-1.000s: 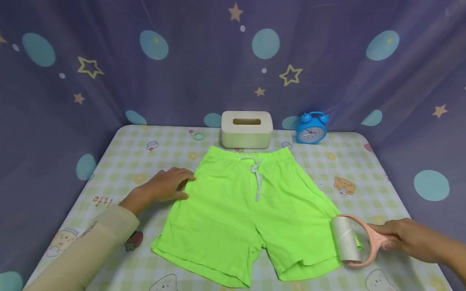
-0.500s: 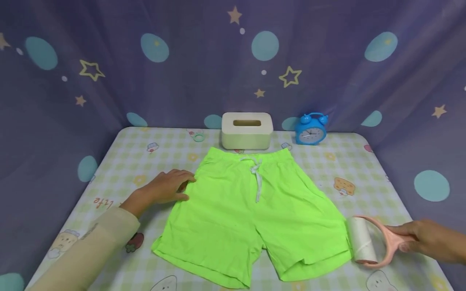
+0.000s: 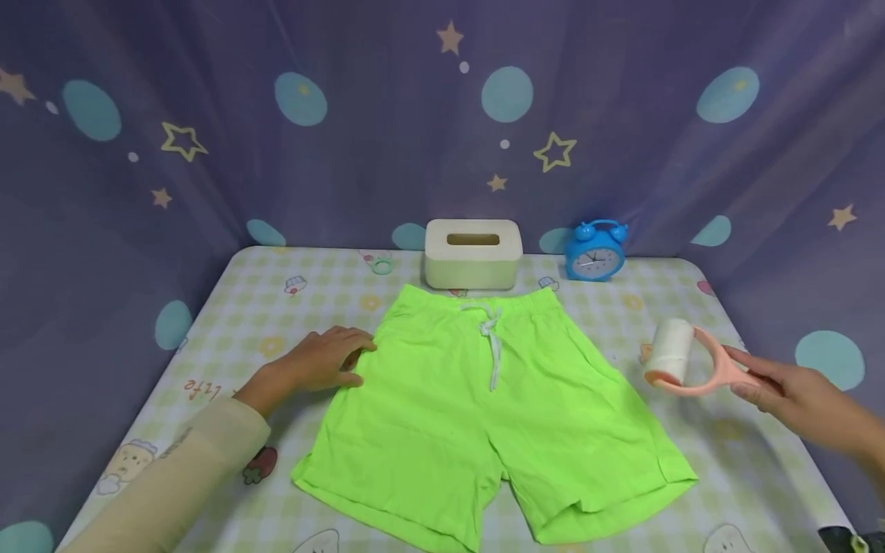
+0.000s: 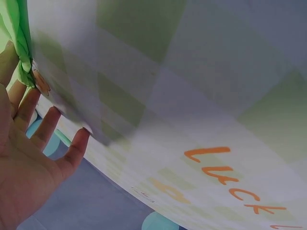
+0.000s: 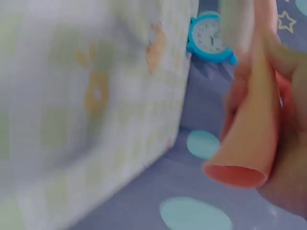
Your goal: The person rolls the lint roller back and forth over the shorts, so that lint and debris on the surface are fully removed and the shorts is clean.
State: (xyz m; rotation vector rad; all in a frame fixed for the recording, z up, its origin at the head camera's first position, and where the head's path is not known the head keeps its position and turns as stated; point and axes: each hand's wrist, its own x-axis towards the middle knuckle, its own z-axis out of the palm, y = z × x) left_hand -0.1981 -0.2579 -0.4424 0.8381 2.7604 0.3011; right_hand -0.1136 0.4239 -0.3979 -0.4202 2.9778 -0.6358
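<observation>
One green shorts (image 3: 477,415), left hand (image 3: 319,361) fingers flat on edge, right hand (image 3: 795,392) fingers gripping one lint roller (image 3: 681,357)

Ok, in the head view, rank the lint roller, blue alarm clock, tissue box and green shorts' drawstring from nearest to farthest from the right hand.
1. Lint roller: held by its pink handle in the right hand, lifted at the table's right side.
2. Blue alarm clock: at the back, right of centre.
3. Drawstring: on the shorts' waistband, centre.
4. Tissue box: at the back, centre, behind the waistband.
</observation>
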